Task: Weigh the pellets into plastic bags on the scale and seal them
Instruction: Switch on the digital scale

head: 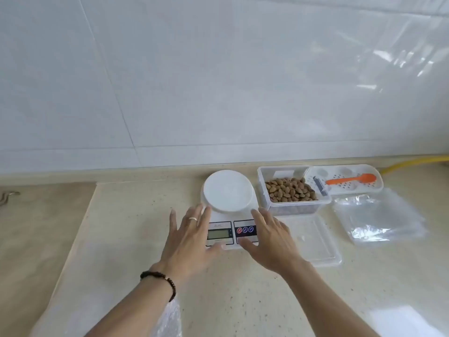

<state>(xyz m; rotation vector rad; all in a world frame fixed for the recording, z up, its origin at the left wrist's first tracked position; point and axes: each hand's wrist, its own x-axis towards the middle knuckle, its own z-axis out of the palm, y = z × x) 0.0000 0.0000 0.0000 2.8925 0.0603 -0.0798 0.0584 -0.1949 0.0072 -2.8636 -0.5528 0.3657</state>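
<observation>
A white digital scale (pixel 228 198) with a round platform stands on the counter near the back wall. My left hand (pixel 188 237) lies against its left side and my right hand (pixel 269 239) against its right side, fingers straight, thumbs at the front edge. To its right a clear tub (pixel 263 190) holds brown pellets (pixel 290 189). A stack of clear plastic bags (pixel 379 216) lies further right.
A white perforated tray (pixel 345 188) with an orange spoon (pixel 352 178) and a small clip rests on the tub's right end. A clear lid (pixel 318 242) lies in front of the tub. A yellow hose (pixel 413 162) runs along the wall. Plastic sheeting covers the counter.
</observation>
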